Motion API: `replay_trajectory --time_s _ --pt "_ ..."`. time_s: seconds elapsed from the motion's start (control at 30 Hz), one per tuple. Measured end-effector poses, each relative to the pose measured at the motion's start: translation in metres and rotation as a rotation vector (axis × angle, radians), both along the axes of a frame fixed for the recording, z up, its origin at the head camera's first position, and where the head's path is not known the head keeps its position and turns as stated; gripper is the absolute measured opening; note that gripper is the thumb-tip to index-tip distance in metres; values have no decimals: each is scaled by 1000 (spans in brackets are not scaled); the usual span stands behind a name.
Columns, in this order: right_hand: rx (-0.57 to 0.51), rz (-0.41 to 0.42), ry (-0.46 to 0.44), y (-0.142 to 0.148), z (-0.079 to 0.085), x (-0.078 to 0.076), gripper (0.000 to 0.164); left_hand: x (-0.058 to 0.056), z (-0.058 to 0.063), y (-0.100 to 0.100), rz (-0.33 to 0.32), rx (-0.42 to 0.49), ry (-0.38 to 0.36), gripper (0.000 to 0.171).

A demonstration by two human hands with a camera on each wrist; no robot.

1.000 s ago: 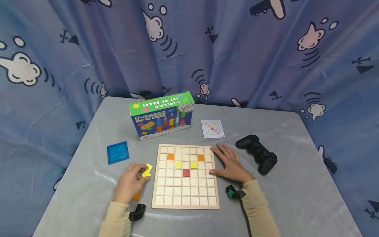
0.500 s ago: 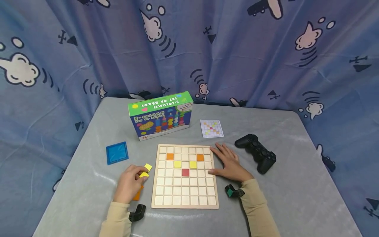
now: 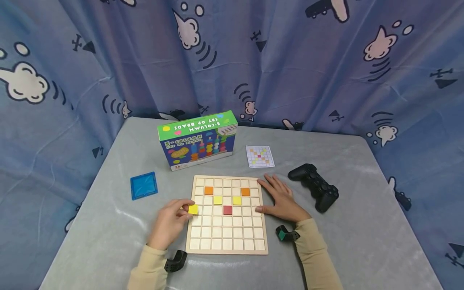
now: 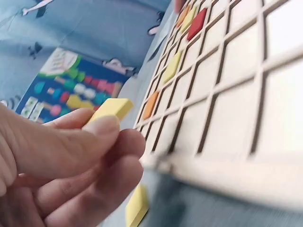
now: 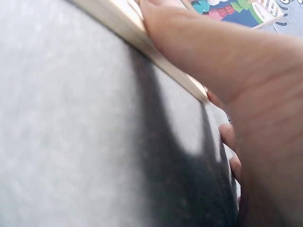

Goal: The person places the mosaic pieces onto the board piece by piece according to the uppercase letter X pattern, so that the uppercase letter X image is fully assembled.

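Observation:
Between thumb and fingertips, my left hand point(image 3: 168, 223) pinches a yellow square tile point(image 3: 193, 209), seen over the left edge of the wooden grid board point(image 3: 227, 233). Another yellow tile point(image 4: 137, 206) lies on the table beneath that hand in the left wrist view. Set in the board's cells are a red tile point(image 3: 227, 210), two yellow tiles, one of them the left yellow tile point(image 3: 217, 200), and two orange tiles, one being the right orange tile point(image 3: 245, 192). My right hand point(image 3: 282, 205) rests at the board's right edge, fingers spread, thumb point(image 5: 189, 38) on the rim.
Behind the board stand a bead-set box point(image 3: 199, 143) and a card with a coloured grid pattern point(image 3: 259, 156). A blue square tray point(image 3: 143, 185) lies at left, and a black game controller point(image 3: 314, 187) at right. A patterned curtain point(image 3: 232, 60) hangs behind the table.
My left hand has moved right from the loose tiles to the board's left edge, carrying one yellow tile. The orange pieces near its wrist are now hidden. The right hand has stayed put.

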State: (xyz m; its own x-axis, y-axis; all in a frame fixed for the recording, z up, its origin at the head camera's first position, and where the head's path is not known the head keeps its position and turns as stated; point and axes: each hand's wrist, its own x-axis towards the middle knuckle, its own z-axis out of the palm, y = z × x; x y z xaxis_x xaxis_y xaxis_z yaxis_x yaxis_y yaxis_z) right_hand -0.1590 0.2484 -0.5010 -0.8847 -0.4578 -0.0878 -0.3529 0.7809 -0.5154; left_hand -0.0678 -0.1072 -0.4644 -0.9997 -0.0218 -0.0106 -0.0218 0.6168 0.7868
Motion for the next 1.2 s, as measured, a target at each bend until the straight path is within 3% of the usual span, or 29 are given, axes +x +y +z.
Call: replay_trajectory --time_s 0.33,0.6,0.9,1.2 --pt "-4 2 0 0 1 0 91 0 -4 30 -142 -27 64 25" --pt "-5 7 6 0 0 0 90 0 -12 40 -226 -54 67 27" --pt "-9 6 11 0 -2 -1 90 0 -21 42 -246 -109 70 28" --pt "2 0 8 0 -1 -1 90 -2 -19 44 -256 -134 16 26"
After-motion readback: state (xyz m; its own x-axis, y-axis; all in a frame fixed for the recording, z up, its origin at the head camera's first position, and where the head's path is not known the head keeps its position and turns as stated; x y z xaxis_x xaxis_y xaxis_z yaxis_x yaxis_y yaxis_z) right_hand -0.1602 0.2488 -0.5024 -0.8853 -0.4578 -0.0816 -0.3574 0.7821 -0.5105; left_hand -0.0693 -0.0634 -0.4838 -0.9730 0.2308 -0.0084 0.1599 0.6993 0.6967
